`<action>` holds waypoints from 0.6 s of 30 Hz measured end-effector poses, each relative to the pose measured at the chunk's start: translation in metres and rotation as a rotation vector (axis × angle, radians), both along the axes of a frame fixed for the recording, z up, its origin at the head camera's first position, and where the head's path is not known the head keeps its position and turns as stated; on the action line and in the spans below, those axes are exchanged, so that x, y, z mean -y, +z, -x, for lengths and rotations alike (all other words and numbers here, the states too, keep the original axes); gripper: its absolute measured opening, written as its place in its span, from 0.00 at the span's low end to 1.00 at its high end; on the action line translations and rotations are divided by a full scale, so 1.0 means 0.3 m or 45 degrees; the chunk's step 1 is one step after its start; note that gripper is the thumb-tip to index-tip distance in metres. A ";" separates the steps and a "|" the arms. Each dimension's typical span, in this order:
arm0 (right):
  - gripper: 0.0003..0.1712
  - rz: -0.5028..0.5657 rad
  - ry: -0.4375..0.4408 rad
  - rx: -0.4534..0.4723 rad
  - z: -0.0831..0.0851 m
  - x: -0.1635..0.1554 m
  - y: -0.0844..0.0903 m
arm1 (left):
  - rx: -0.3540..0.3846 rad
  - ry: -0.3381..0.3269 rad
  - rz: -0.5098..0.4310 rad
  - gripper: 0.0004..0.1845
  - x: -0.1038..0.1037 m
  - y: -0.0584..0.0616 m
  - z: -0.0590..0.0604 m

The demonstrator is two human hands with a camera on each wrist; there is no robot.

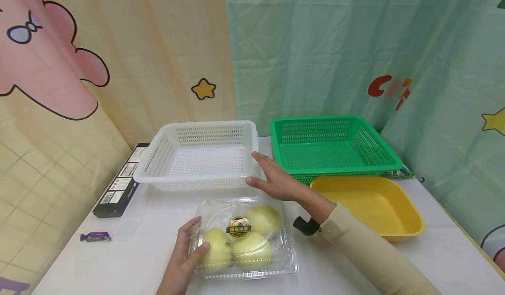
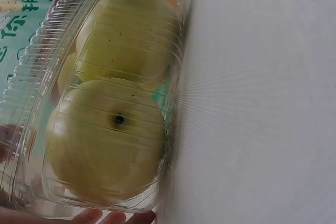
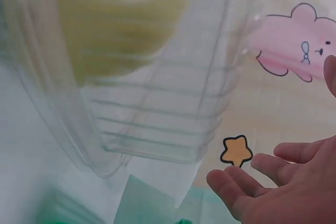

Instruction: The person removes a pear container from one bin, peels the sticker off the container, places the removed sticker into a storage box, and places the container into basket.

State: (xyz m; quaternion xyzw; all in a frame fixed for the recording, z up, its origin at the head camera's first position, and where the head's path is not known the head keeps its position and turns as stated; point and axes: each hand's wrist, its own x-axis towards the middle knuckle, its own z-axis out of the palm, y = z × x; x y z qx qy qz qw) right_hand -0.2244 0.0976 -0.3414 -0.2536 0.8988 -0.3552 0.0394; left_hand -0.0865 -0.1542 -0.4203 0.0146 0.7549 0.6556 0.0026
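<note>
A clear plastic fruit box (image 1: 286,247) with several round, pale yellow-green fruits (image 1: 252,249) in it is at the front middle of the white table. My left hand (image 1: 185,251) holds its left side, the thumb over the lid and the fingers along the edge. Fingertips (image 2: 113,217) show at the box's lower end in the left wrist view. My right hand (image 1: 278,181) is beyond the box, fingers extended, beside the right end of the white basket (image 1: 199,183). In the right wrist view, its spread fingers (image 3: 299,153) hold nothing.
A green basket (image 1: 335,171) stands at the back right, with a yellow basin (image 1: 367,205) in front of it, near my right forearm. At the left are a black box (image 1: 114,198) and a purple-wrapped candy (image 1: 95,236). Printed curtains (image 1: 177,58) enclose the table.
</note>
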 end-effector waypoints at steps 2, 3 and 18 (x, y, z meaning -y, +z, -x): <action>0.44 0.021 0.010 -0.005 -0.022 -0.001 0.014 | 0.001 0.001 0.004 0.34 0.001 -0.001 0.000; 0.44 0.033 0.017 -0.010 -0.033 0.000 0.019 | 0.001 0.002 0.007 0.34 0.001 -0.001 0.000; 0.37 0.167 0.092 -0.081 -0.167 0.031 -0.002 | 0.024 0.000 0.024 0.34 0.000 0.005 -0.001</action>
